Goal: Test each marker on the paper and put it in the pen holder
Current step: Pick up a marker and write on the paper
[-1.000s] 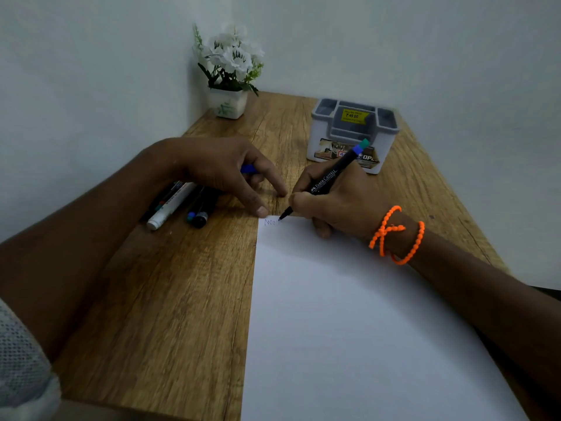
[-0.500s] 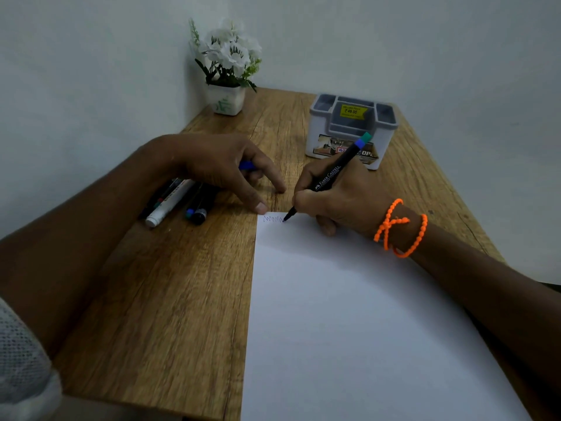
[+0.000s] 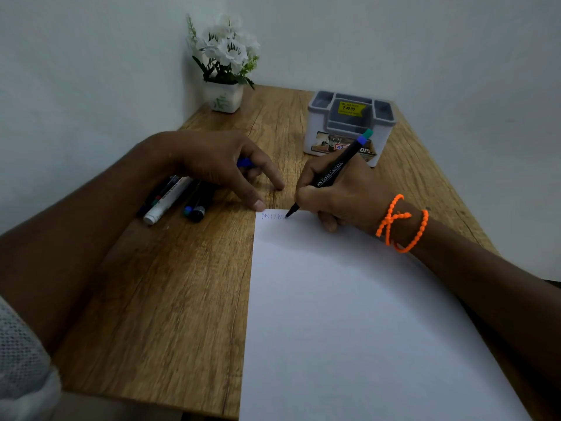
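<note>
Your right hand (image 3: 340, 192) pinches a black marker (image 3: 331, 174) between thumb and fingers, its tip touching the top left corner of the white paper (image 3: 349, 314) at the end of a short blue zigzag scribble (image 3: 273, 216). Your left hand (image 3: 218, 165) rests on the wooden table (image 3: 170, 299) at 9 o'clock from the marker tip, its index finger and thumb stretched out, thumb tip at the paper's corner, the other fingers curled round a blue cap (image 3: 244, 162). Under that wrist, further toward 9 o'clock, lie the other markers (image 3: 173, 199) in a loose bunch. The grey pen holder (image 3: 318, 138) stands at 12 o'clock from your right hand; the compartments that show look empty. A small pot of white flowers (image 3: 224, 68) sits at 11 o'clock in the table's far corner.
</note>
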